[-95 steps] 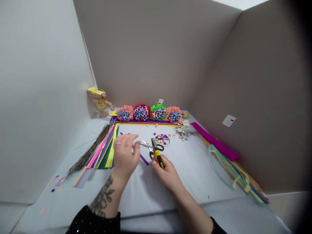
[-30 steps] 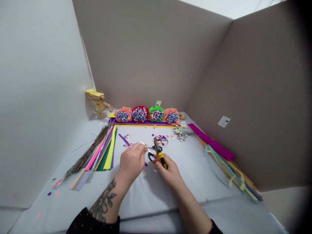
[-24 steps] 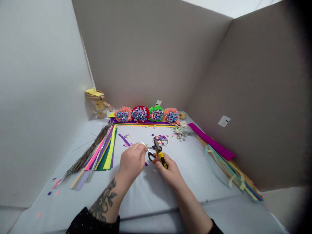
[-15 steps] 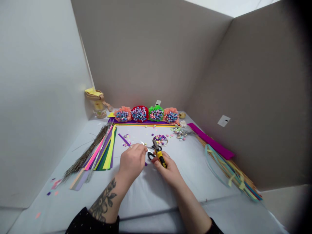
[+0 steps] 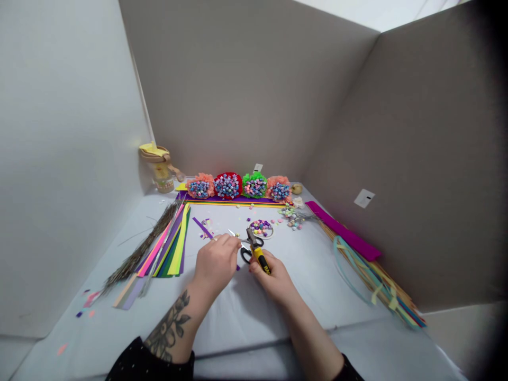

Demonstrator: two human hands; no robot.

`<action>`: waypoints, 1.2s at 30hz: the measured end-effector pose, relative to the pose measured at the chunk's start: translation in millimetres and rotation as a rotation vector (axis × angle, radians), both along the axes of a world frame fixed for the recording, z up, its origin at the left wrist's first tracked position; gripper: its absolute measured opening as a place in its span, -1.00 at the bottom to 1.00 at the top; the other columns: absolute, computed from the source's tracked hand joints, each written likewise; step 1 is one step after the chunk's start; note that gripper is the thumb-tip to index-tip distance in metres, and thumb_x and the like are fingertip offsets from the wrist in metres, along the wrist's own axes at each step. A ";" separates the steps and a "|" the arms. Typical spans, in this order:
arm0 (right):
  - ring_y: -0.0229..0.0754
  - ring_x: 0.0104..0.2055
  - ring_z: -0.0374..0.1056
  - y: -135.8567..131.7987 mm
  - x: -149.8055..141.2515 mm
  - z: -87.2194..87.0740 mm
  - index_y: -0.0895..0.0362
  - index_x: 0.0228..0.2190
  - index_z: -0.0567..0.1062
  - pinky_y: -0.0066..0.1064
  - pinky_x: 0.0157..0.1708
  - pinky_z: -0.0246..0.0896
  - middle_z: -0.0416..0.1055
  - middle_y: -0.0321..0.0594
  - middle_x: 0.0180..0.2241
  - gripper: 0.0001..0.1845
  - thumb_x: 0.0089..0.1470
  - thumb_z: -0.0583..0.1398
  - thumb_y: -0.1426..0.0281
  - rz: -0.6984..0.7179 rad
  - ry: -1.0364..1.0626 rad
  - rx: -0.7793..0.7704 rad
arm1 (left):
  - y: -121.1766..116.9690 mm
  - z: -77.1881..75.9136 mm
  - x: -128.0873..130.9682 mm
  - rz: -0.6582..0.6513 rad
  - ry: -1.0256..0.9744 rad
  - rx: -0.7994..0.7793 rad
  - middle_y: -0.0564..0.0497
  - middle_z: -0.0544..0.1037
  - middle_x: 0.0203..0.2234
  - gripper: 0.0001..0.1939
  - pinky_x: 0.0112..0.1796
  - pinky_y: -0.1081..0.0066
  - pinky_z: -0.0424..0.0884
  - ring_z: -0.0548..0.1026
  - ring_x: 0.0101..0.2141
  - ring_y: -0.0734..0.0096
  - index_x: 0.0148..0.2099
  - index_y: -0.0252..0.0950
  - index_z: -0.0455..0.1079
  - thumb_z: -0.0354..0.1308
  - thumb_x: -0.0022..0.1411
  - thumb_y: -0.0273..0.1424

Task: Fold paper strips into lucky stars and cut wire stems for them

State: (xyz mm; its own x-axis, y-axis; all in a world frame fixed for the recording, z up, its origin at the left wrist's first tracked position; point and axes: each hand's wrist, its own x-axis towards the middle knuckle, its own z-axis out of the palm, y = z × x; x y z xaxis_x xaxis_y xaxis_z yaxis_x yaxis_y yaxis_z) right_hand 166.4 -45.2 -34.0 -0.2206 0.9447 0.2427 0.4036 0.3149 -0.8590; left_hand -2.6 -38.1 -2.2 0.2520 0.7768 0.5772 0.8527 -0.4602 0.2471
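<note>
My left hand is closed in a pinch over the middle of the table; what its fingertips hold is too small to make out. In my right hand are yellow-and-black pliers, their grey metal head pointing up and away, close to my left fingertips. Behind both hands lie scissors with black handles, partly hidden. A purple paper strip runs under my left hand. Just beyond the pliers sits a small round dish of colourful little paper stars.
Four-strip-like rows aside, several star-filled paper flowers line the back. Paper strips and dark wire stems lie left. A magenta sheet and thin sticks with ribbons lie right. A jar stands at back left.
The head of the pliers has tipped slightly to the left. My left hand stays pinched in nearly the same place.
</note>
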 end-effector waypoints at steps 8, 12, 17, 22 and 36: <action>-0.26 -0.52 0.22 -1.6 -2.9 -8.4 0.16 -0.63 0.36 -0.46 -0.49 0.12 0.28 -0.27 -0.59 -0.73 0.00 0.12 0.29 -0.155 -0.093 0.019 | -3.0 0.6 1.7 -0.029 -0.020 -0.053 0.02 0.51 -0.46 -0.82 -0.34 0.42 0.29 0.46 -0.38 0.36 -0.35 -0.26 0.36 -0.05 0.24 -0.49; -0.25 -0.50 0.25 -1.0 -2.1 -11.5 0.16 -0.63 0.38 -0.46 -0.45 0.14 0.29 -0.25 -0.56 -0.74 0.01 0.12 0.30 -0.171 -0.136 0.071 | -3.4 2.3 2.9 -0.047 -0.125 -0.147 0.01 0.52 -0.45 -0.80 -0.32 0.42 0.28 0.45 -0.36 0.36 -0.36 -0.27 0.36 -0.08 0.24 -0.48; -0.19 -0.41 0.27 -0.3 3.1 -12.3 0.15 -0.57 0.47 -0.39 -0.35 0.17 0.29 -0.16 -0.42 -0.77 0.02 0.12 0.33 -0.231 -0.340 0.172 | 0.7 4.5 3.9 -0.092 -0.485 -0.504 0.05 0.46 -0.57 -0.79 -0.45 0.47 0.25 0.41 -0.50 0.42 -0.46 -0.28 0.33 -0.06 0.19 -0.41; -0.19 -0.44 0.22 0.8 16.2 1.3 0.15 -0.60 0.45 -0.37 -0.38 0.14 0.27 -0.17 -0.46 -0.76 -0.03 0.13 0.29 -0.126 -0.313 0.063 | 3.1 1.8 6.0 -0.116 -0.682 -0.692 0.06 0.44 -0.62 -0.82 -0.47 0.48 0.24 0.39 -0.53 0.43 -0.50 -0.30 0.33 -0.01 0.10 -0.40; -0.31 -0.55 0.20 -10.4 47.9 36.3 0.25 -0.49 0.47 -0.48 -0.51 0.06 0.33 -0.27 -0.61 -0.44 -0.05 0.14 -0.06 0.730 0.027 -0.579 | 13.4 1.8 1.9 -0.231 -1.596 -1.194 -0.07 0.55 -0.41 -0.87 -0.48 0.56 0.44 0.55 -0.45 0.46 -0.35 -0.35 0.28 0.19 0.13 -0.43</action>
State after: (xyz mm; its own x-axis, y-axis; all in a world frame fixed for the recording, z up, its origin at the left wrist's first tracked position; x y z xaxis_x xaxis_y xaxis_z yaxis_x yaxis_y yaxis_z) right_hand 214.3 -55.6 2.3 -0.8090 0.5495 -0.2087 0.2515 0.0026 -0.9679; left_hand -0.6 -24.7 -0.4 0.2640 0.9010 -0.3444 -0.4428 0.4304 0.7866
